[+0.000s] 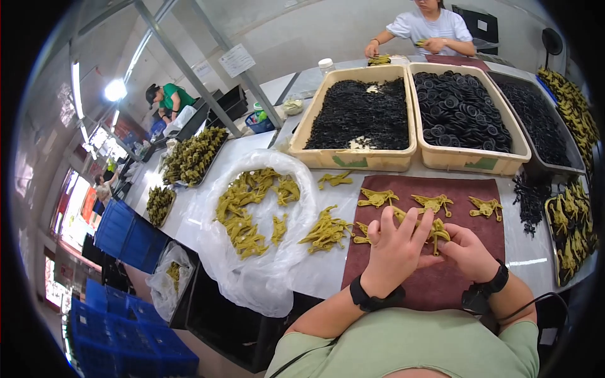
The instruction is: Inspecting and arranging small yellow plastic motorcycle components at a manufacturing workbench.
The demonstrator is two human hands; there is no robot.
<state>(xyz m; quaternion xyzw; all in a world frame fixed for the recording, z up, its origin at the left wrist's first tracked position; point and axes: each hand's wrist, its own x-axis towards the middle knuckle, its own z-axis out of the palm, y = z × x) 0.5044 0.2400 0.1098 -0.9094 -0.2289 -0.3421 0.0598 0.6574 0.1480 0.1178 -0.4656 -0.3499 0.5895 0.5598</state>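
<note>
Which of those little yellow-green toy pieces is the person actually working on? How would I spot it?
Find the dark red mat in front of the two beige bins. Three olive figures lie in a row along its far side; the toy piece in question sits nearer, pinched between the left hand and the right hand. It alone is held.

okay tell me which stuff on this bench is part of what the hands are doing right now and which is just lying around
In use:
left hand
right hand
olive toy piece
maroon mat

Lying about:
bag of olive pieces
blue crates
white bottle
</note>
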